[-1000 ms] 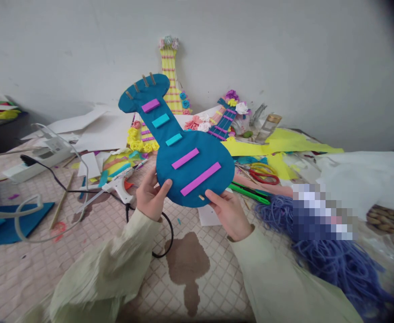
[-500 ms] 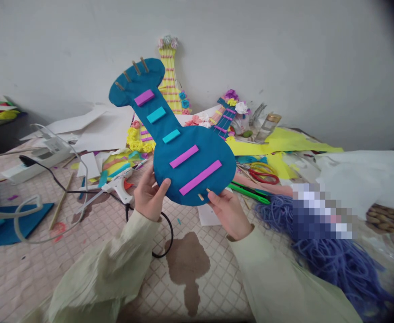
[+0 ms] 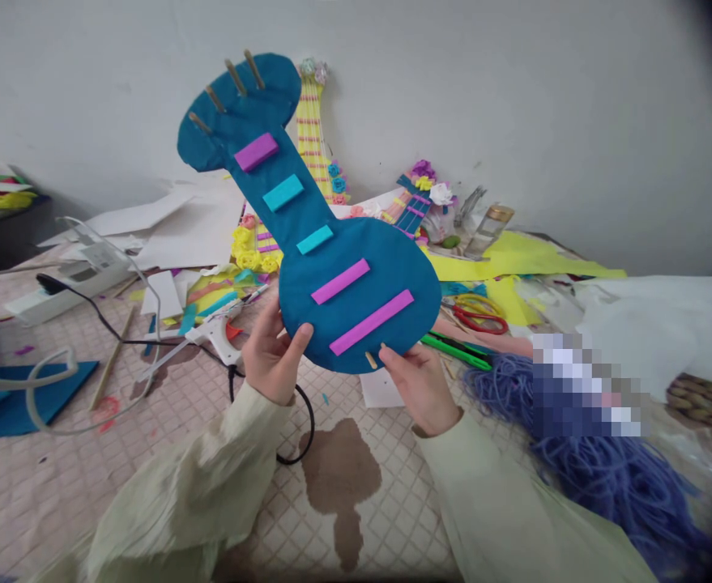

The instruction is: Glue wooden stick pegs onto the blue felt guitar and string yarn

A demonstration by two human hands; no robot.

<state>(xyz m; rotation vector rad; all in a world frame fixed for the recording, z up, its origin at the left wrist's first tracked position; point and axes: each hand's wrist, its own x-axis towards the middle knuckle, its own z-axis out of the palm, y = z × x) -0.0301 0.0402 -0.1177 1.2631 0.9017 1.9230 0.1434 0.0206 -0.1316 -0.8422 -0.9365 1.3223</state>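
A blue guitar-shaped craft piece (image 3: 356,243) is held up above the table, its neck leaning to the upper left. My left hand (image 3: 275,354) grips the lower left edge of its round body, thumb in front. My right hand (image 3: 422,385) pinches the bottom edge, thumb beside a small wooden stick (image 3: 371,360). Magenta strips (image 3: 372,322) and turquoise strips (image 3: 283,193) cross the body and neck. Several wooden sticks (image 3: 236,78) stick out of the head. The fingers behind the piece are hidden.
A white glue gun (image 3: 219,336) with a black cable lies left of centre. Behind stand a yellow decorated guitar (image 3: 310,134) and a glass jar (image 3: 489,229). To the right are red-handled scissors (image 3: 480,320), a green cutter (image 3: 462,351) and purple-blue yarn (image 3: 611,478).
The blue piece has tilted so that its head is higher, further left and larger in view. Both hands keep their hold, with my right hand shifted slightly right.
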